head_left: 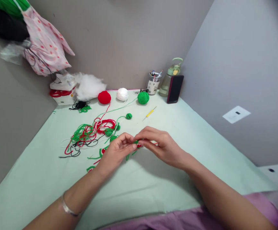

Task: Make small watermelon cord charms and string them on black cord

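Both of my hands pinch one small red and green crochet piece (139, 145) above the middle of the table. My left hand (119, 148) has its thumb and forefinger closed on the left side of it. From the right, my right hand (156, 143) grips the same piece with its fingertips, which hide much of it. Green yarn ends hang below, and a pale red strand shows under the right fingers. Beside my left hand lie crocheted red and green pieces (102, 151), partly covered by it. Small green crocheted balls (109, 132) rest just beyond.
A tangle of red, green, white and black yarn (83, 135) spreads at left. Behind are a red yarn ball (104, 97), white yarn ball (122, 94), green yarn ball (143, 98) and yellow-handled crochet hook (150, 113). A phone (175, 89) leans against a bottle (166, 83) near a pen cup (153, 84).
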`<state>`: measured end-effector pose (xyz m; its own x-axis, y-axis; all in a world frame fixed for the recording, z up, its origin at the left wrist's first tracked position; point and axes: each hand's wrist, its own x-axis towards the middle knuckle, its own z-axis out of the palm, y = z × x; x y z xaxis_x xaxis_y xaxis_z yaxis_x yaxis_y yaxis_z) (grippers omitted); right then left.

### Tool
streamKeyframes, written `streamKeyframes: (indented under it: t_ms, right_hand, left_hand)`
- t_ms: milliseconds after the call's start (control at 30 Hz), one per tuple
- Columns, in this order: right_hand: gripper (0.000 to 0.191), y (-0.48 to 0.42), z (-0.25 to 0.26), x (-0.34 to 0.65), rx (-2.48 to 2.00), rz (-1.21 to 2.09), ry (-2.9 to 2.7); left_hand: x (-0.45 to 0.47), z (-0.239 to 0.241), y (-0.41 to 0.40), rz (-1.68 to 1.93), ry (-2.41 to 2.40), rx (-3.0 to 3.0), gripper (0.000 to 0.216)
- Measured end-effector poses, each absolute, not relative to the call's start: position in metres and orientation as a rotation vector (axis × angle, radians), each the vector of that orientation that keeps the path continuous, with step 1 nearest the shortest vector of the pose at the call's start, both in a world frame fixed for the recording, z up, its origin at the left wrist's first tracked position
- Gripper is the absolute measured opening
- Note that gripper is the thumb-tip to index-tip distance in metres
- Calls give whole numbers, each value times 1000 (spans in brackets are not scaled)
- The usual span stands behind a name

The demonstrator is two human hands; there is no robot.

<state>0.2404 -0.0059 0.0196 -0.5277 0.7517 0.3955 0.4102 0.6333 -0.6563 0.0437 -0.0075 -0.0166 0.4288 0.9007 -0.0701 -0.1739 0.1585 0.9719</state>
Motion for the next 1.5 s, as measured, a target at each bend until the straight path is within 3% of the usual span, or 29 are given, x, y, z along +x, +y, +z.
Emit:
streamKeyframes:
  t_ms: [233, 400, 567, 667, 800, 900, 1067, 1267, 1500]
  right_hand:
    - [16, -7, 12, 238, -874, 460, -2307]
    - [28, -13, 7, 234, -872, 84, -2320]
    - [27, -22, 12, 227, -751, 170, -2220]
    - [19, -23, 19, 225, -787, 476, -2113]
    - [20, -16, 23, 230, -896, 1337, -1777]
    - [23, -10, 28, 238, -786, 1507, -1554]
    - [22, -6, 40, 255, -754, 1330, -1345]
    - [10, -4, 40, 260, -965, 834, -1876]
    - [16, -1, 34, 262, -1015, 563, -2205]
  left_hand:
    - [45, -14, -9, 883, 890, 1265, 18]
    - [46, -6, -7, 864, 930, 1302, 19]
    - [44, -11, -4, 872, 946, 1207, 25]
    - [42, -15, -3, 875, 895, 1155, 28]
    - [39, -14, -2, 853, 859, 1216, 22]
    - [38, -12, 0, 877, 914, 1247, 18]
    - [38, -8, 0, 821, 894, 1207, 17]
    - [36, -11, -1, 834, 824, 1156, 18]
    - [34, -12, -1, 816, 801, 1189, 16]
